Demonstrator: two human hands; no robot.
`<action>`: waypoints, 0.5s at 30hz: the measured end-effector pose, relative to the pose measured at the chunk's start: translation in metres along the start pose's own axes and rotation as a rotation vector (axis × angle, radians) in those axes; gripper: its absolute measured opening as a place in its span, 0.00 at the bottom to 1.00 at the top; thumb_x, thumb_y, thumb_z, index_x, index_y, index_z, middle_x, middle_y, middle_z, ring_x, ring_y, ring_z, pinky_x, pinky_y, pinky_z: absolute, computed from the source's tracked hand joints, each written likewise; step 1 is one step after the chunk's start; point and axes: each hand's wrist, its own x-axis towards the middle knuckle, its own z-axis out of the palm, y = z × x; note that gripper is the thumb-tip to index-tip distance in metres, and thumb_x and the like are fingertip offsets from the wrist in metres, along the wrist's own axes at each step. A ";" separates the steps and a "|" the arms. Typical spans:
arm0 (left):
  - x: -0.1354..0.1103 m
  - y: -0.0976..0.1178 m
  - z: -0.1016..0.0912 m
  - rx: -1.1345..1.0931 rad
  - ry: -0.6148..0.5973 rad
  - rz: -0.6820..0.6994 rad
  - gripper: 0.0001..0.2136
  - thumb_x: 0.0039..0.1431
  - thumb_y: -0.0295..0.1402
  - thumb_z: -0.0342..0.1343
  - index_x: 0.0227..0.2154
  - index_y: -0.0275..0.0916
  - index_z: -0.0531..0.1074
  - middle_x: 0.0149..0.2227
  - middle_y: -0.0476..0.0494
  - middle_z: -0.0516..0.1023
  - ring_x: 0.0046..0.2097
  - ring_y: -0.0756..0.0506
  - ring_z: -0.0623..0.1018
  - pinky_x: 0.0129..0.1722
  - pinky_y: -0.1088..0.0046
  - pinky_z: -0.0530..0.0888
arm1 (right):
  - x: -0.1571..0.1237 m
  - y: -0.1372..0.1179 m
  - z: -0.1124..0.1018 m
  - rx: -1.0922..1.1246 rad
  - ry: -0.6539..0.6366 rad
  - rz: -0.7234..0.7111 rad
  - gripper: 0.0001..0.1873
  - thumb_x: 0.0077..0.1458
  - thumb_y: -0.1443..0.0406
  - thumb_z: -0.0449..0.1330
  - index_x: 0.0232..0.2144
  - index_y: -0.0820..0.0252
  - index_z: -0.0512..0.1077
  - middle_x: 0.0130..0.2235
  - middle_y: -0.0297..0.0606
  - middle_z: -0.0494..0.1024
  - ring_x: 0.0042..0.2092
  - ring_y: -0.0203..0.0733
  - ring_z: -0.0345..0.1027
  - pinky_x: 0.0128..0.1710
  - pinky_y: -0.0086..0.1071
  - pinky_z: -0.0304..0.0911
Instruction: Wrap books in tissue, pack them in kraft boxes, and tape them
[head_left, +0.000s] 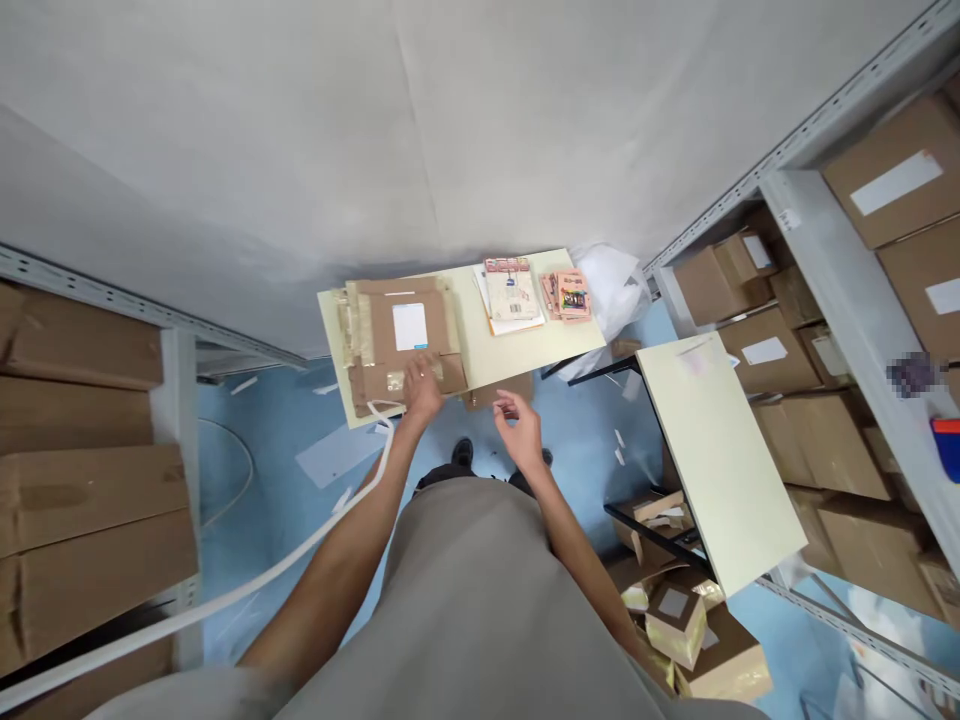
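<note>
My left hand (421,388) lies on the lower edge of a flattened cardboard box (375,335), its fingers stretched out over a strip of clear tape. The brown cardboard carries a white label (410,326) and rests on the left part of a pale narrow table (480,355). In front of the table's edge, my right hand (519,425) hovers above the floor with its fingers bent in towards the thumb. Anything between those fingertips is too small to make out. A white cable or hose (360,495) passes over my left forearm, its end by the cardboard.
Beside the cardboard lie a stack of booklets and papers (512,292) and some pink printed packets (567,295). A white plastic bag (611,285) hangs behind the table's right end. Another pale table (716,450) stands right, near opened boxes (675,620). Box-filled shelves (799,250) flank both sides.
</note>
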 end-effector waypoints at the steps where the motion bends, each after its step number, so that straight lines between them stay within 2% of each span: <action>1: 0.004 -0.005 0.000 0.060 -0.057 0.036 0.52 0.47 0.23 0.66 0.76 0.23 0.51 0.79 0.11 0.48 0.81 0.21 0.51 0.77 0.39 0.56 | -0.002 -0.002 0.007 -0.002 -0.006 0.003 0.16 0.64 0.64 0.60 0.53 0.55 0.80 0.44 0.40 0.88 0.43 0.43 0.83 0.46 0.36 0.80; 3: 0.009 -0.011 0.000 0.150 -0.134 0.125 0.50 0.51 0.23 0.63 0.77 0.22 0.49 0.80 0.12 0.42 0.82 0.21 0.45 0.78 0.37 0.50 | -0.006 -0.005 0.017 -0.012 -0.015 0.001 0.16 0.65 0.63 0.61 0.52 0.55 0.80 0.43 0.40 0.88 0.43 0.43 0.83 0.47 0.37 0.81; 6: 0.015 -0.018 -0.001 0.206 -0.152 0.231 0.45 0.56 0.23 0.58 0.77 0.22 0.53 0.80 0.13 0.43 0.82 0.21 0.44 0.77 0.33 0.48 | -0.011 -0.009 0.025 -0.035 0.004 -0.013 0.15 0.66 0.62 0.61 0.51 0.55 0.81 0.44 0.41 0.88 0.44 0.44 0.84 0.48 0.37 0.80; 10: 0.021 -0.021 -0.005 0.206 -0.142 0.264 0.39 0.58 0.22 0.53 0.75 0.20 0.59 0.79 0.11 0.50 0.81 0.20 0.49 0.75 0.31 0.51 | -0.020 -0.012 0.026 -0.052 0.047 -0.016 0.14 0.67 0.60 0.61 0.50 0.56 0.81 0.44 0.42 0.89 0.42 0.45 0.84 0.47 0.38 0.80; 15: 0.025 -0.015 -0.017 0.228 -0.185 0.300 0.36 0.60 0.21 0.51 0.73 0.20 0.62 0.75 0.10 0.60 0.78 0.22 0.61 0.75 0.35 0.55 | -0.026 -0.012 0.026 -0.059 0.059 0.006 0.13 0.67 0.58 0.62 0.47 0.56 0.83 0.43 0.42 0.89 0.41 0.46 0.84 0.45 0.38 0.81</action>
